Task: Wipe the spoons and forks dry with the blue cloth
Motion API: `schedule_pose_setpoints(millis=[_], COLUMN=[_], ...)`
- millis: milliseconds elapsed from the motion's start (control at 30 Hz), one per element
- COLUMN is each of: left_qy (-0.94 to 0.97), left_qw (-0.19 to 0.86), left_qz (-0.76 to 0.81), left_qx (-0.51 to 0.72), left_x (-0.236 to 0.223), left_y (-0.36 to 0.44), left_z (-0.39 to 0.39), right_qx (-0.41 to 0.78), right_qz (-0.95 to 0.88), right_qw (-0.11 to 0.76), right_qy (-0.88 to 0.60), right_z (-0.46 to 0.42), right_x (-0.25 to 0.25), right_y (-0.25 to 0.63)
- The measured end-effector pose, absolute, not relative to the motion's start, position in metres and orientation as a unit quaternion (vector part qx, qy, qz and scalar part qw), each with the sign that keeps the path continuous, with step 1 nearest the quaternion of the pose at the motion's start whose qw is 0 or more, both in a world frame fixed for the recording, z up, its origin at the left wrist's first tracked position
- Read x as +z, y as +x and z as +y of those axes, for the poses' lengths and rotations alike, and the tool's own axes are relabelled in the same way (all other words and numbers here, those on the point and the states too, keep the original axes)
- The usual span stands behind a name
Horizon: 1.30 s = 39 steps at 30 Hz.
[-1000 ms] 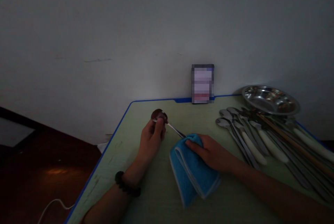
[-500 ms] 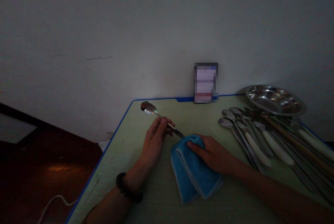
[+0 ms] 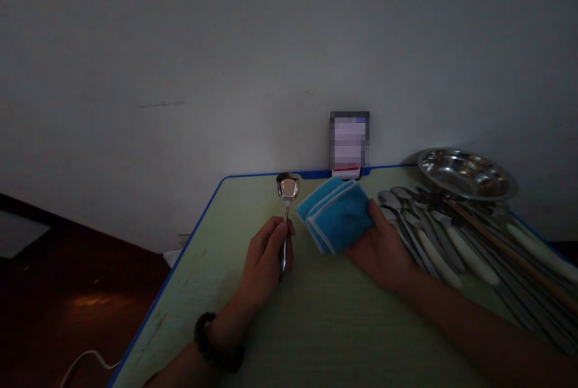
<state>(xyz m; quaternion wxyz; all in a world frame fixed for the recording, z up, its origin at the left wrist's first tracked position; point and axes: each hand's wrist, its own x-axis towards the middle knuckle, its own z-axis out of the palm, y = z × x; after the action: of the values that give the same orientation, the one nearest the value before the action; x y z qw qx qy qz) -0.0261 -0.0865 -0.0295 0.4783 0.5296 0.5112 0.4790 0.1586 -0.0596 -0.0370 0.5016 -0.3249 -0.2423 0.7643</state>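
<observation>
A shiny metal spoon (image 3: 288, 188) stands nearly upright in my left hand (image 3: 267, 258), which is closed around its handle with the bowl pointing away from me. My right hand (image 3: 383, 252) holds a folded blue cloth (image 3: 341, 219) with pale edging from below, its thumb along the right side. Most of the right fingers are hidden beneath the cloth. Cloth and spoon are apart, the cloth just to the right of the spoon bowl.
Several spoons and white-handled utensils (image 3: 469, 252) lie in a pile on the right of the table (image 3: 325, 328). Behind them sits a round metal dish (image 3: 467, 174). A phone-like device (image 3: 348, 144), its screen blurred, leans on the wall (image 3: 226, 62). A white cable (image 3: 93, 353) lies at lower left.
The cloth has come off the spoon handle and moved up, turned over on my right hand. My left hand has swung the spoon from slanting left to nearly upright.
</observation>
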Motion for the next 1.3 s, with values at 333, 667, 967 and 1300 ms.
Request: schedule_pose_setpoints(millis=[333, 667, 967, 1300], left_qy=[0.519, 0.499, 0.538, 0.743], left_qw=[0.436, 0.464, 0.467, 0.365], left_qz=[0.545, 0.549, 0.511, 0.505], left_qx=[0.494, 0.485, 0.481, 0.243], left_x=[-0.03, -0.033, -0.03, -0.029], left_y=[-0.021, -0.024, -0.023, -0.025], left_z=[-0.08, -0.08, -0.081, -0.089], right_qx=[0.744, 0.592, 0.727, 0.843], right_qz=[-0.344, -0.548, -0.366, -0.164], right_qw=[0.475, 0.416, 0.46, 0.414], right_qy=[-0.319, -0.42, -0.356, -0.302], right_z=[-0.064, -0.078, -0.072, -0.062], right_x=[-0.044, -0.041, -0.043, -0.043], right_y=[0.157, 0.155, 0.16, 0.16])
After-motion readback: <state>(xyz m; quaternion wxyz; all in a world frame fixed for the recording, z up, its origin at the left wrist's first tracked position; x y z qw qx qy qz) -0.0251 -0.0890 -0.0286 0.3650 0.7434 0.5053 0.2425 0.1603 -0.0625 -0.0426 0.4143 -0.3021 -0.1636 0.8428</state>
